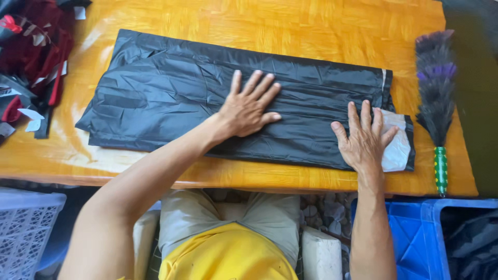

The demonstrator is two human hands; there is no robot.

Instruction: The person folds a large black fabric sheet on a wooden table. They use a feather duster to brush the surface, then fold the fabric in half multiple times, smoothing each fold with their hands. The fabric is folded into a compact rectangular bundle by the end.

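Right hand [366, 139] and left hand [248, 108], our fingers spread flat, press black folded garment [171, 93]; long axis left-right across counter [270, 26].

Both hands flat, fingers spread: left hand [249, 106]; right hand [364, 139]

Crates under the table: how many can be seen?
2. A white crate stands at the lower left, and a blue crate at the lower right, beside the right arm. Both are cut off by the frame edge, so more may be hidden.
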